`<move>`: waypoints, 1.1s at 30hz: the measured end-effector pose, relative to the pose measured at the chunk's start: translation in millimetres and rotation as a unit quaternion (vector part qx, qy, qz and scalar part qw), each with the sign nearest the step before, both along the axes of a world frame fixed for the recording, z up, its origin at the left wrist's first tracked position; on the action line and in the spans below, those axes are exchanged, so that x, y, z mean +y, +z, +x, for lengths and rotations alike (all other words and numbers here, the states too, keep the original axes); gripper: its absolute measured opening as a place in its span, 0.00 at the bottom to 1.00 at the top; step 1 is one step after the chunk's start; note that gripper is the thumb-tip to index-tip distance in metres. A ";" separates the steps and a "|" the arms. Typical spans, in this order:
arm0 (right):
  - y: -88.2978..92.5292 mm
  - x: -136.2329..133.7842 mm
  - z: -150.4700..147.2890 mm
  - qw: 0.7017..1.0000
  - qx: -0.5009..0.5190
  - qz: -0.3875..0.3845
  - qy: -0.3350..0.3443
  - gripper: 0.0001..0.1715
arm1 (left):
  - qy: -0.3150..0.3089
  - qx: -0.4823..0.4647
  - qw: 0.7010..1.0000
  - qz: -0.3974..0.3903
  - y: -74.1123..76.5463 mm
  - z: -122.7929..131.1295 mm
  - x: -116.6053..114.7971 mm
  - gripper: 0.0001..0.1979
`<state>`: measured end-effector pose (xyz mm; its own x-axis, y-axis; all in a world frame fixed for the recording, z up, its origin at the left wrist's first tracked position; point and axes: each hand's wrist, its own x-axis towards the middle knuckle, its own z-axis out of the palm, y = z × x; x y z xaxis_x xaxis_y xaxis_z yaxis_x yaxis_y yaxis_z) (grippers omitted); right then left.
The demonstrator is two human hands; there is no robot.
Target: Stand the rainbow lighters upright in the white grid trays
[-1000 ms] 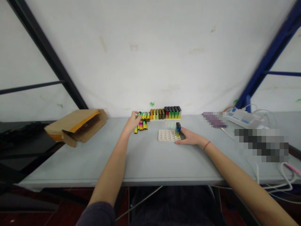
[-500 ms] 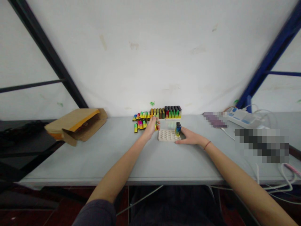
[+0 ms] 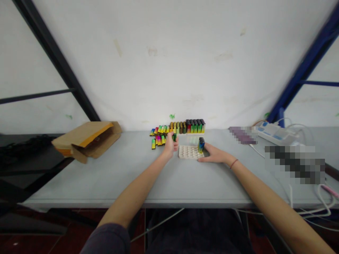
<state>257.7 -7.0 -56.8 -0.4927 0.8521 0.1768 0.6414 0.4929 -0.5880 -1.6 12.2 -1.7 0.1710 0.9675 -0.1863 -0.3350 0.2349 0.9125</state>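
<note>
A white tray with round holes [image 3: 188, 152] lies at the middle of the grey table [image 3: 164, 176]. My right hand [image 3: 214, 154] rests against the tray's right side, fingers closed beside blue lighters [image 3: 201, 144] standing in the tray's far right corner. My left hand [image 3: 170, 145] hovers just left of the tray, closed on a small green lighter [image 3: 174, 137]. A loose pile of coloured lighters [image 3: 159, 135] lies behind it.
A row of upright lighters [image 3: 188, 126] stands against the white wall. An open cardboard box [image 3: 86, 139] lies on its side at the table's left. A white device [image 3: 274, 132] and cables [image 3: 312, 208] occupy the right. The table's front edge is near me.
My left hand left the loose pile with a lighter and moved right to the tray's left edge. My right hand stayed at the tray.
</note>
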 end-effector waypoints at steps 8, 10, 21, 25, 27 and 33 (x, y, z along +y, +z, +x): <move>-2.5 0.5 2.1 1.000 0.009 0.011 0.009 0.51 | 0.023 -0.004 1.000 0.019 -1.0 4.9 -3.8 0.24; -2.2 0.3 1.9 1.000 0.009 0.010 0.008 0.51 | 0.033 -0.006 0.999 0.022 -1.2 5.5 -3.7 0.24; 0.5 -0.9 -1.1 1.000 -0.010 -0.002 -0.001 0.53 | 0.021 -0.015 1.000 0.008 1.2 5.5 -7.7 0.25; 0.1 -0.7 -0.4 1.000 -0.001 0.005 0.002 0.51 | 0.010 -0.012 1.000 0.002 2.4 4.9 -7.3 0.24; 0.5 -0.9 -0.2 1.000 -0.001 0.005 0.002 0.50 | 0.008 -0.010 1.000 0.002 2.8 4.3 -6.8 0.24; -1.1 0.2 0.7 1.000 0.008 0.008 0.007 0.51 | 0.001 -0.008 0.999 0.031 -2.9 6.7 -4.7 0.25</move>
<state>258.4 -6.8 -57.9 -0.5021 0.8418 0.1981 0.6252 0.5117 -0.5893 5.1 7.5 -4.6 0.1708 0.9776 -0.1230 -0.3504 0.1769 0.9197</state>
